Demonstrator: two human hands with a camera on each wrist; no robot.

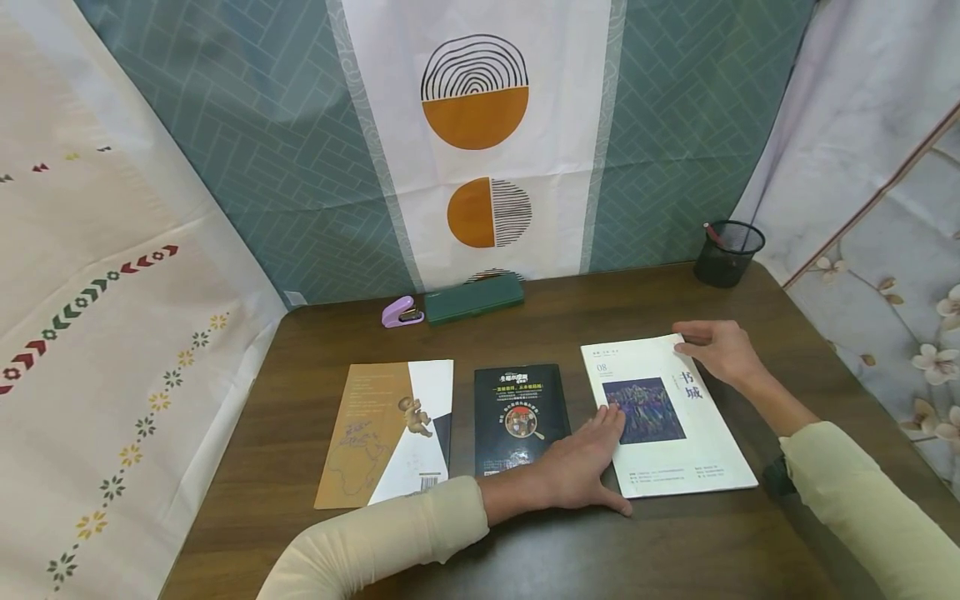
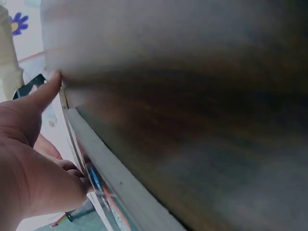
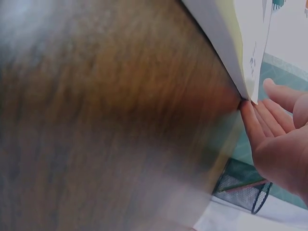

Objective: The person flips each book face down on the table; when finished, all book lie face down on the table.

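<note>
A white magazine [image 1: 712, 462] with a dark blue picture lies on the table, at the right of the row. My left hand [image 1: 581, 471] is at its left side, fingertips right at the edge, thumb spread towards the near left corner. In the left wrist view the left hand [image 2: 36, 178] has extended fingers beside book edges. My right hand [image 1: 720, 350] touches the magazine's far right corner. In the right wrist view the right hand [image 3: 281, 144] has straight fingers against the corner of the magazine [image 3: 250, 48], with the thumb apart. A black book [image 1: 517, 379] lies left of the magazine, partly behind my left hand.
An ochre and white book [image 1: 363, 417] lies at the left of the wooden table [image 1: 262, 442]. Further back are a lilac stapler [image 1: 401, 312] and a green case [image 1: 474, 298]. A black mesh pen cup [image 1: 726, 258] stands at the far right. Patterned cloth [image 1: 675, 125] hangs behind.
</note>
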